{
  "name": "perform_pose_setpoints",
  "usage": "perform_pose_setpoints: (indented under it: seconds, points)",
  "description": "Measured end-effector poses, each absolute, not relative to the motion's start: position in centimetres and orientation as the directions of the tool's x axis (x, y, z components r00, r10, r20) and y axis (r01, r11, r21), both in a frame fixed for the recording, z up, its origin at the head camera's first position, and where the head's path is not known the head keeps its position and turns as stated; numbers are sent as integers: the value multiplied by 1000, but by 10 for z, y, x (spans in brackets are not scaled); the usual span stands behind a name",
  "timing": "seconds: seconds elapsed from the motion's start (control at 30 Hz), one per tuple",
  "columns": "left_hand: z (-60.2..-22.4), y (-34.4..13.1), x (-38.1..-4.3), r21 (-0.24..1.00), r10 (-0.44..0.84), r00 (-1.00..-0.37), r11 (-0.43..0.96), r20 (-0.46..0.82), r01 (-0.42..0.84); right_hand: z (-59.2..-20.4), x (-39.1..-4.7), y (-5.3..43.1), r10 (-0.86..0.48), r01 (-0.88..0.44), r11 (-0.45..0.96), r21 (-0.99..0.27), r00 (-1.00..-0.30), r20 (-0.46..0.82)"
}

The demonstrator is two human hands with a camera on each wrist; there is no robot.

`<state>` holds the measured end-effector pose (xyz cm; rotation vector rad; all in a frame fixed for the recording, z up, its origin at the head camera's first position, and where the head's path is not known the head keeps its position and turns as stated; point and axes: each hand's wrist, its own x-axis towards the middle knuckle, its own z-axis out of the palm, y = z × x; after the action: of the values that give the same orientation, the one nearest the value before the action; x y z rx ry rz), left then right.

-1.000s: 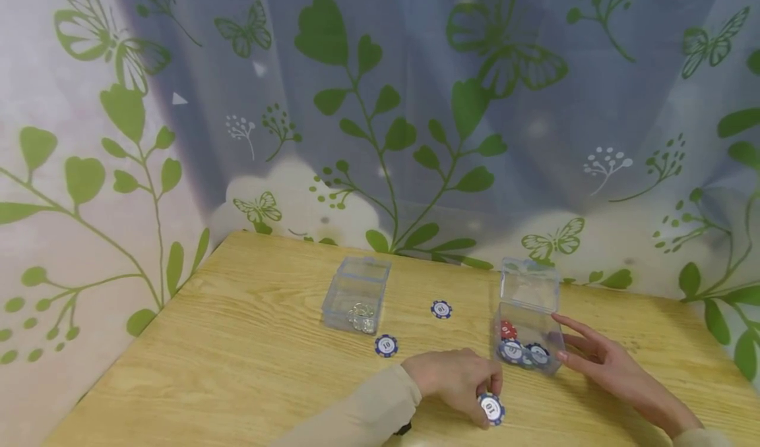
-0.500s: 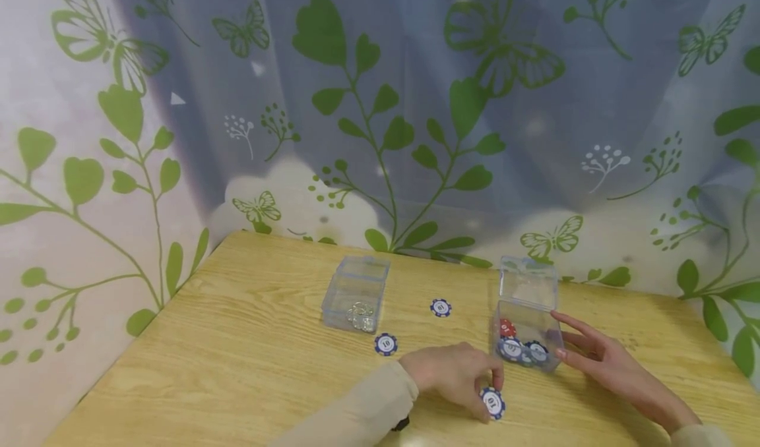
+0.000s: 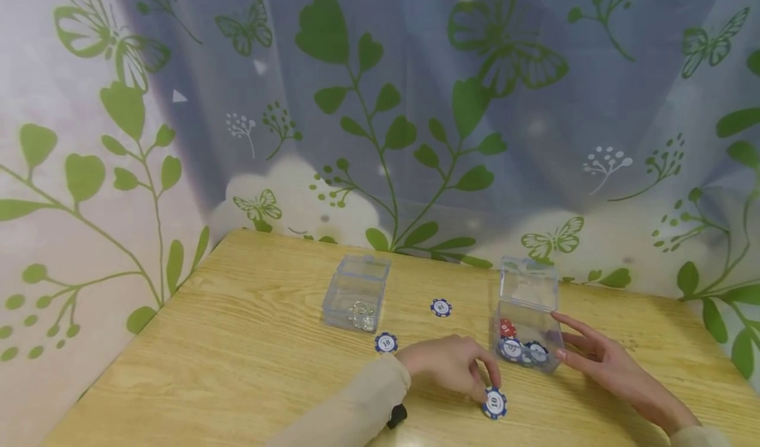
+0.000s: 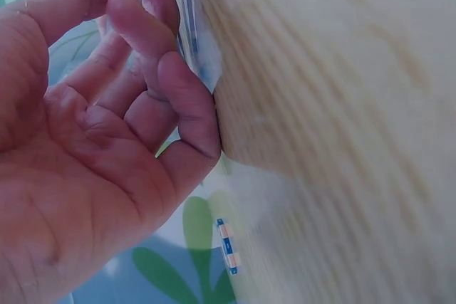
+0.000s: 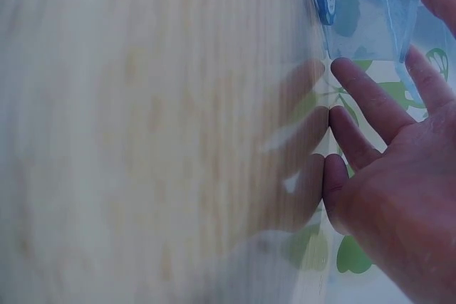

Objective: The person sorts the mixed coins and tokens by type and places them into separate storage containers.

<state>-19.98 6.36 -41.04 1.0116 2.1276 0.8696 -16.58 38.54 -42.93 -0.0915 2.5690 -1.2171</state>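
Note:
My left hand (image 3: 448, 368) is low over the table with thumb and forefinger pinching the edge of a blue-and-white poker chip (image 3: 495, 403) marked 10. In the left wrist view its other fingers curl against the wood. My right hand (image 3: 617, 374) rests its outstretched fingertips on the right side of a clear plastic box (image 3: 528, 318), whose lid stands open. Inside lie a red chip (image 3: 507, 329), a blue chip (image 3: 512, 349) and a darker chip (image 3: 537, 353). The right wrist view shows several fingers touching the tabletop beside that box.
Another clear box (image 3: 355, 295) with its lid open holds several pale, shiny round pieces (image 3: 361, 316). Two blue chips lie on the wooden table (image 3: 237, 355): one chip (image 3: 386, 343) near the left wrist, another chip (image 3: 441, 308) between the boxes. A patterned curtain (image 3: 404, 190) hangs behind.
The blue chip at my left fingertips has turned, so its number faces another way, and has shifted slightly away from me. My left hand has moved slightly forward; the right hand stays put.

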Motion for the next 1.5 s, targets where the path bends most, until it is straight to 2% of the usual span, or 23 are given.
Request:
perform_pose_setpoints:
  seconds: [0.13,0.43,0.63,0.77,1.23,1.5]
  points:
    - [-410,63,-203,804,823,-515,466,-241,368,-430,-165,385,-194,34,634,-773,-960,-202]
    - [-411,62,-204,836,818,-524,446,-236,320,-430,-165,385,-195,40,633,-773,-958,-210]
    - [-410,59,-207,872,804,-553,416,-220,258,-429,-165,384,-193,43,631,-775,-958,-211]
    - [-408,58,-211,904,788,-588,369,-181,216,-429,-165,384,-189,52,628,-776,-958,-217]
    - [-400,68,-218,969,604,-791,238,-100,60,-429,-164,385,-199,56,623,-780,-953,-227]
    - [-396,80,-219,970,529,-844,237,-88,47,-428,-165,386,-202,70,622,-780,-948,-246]
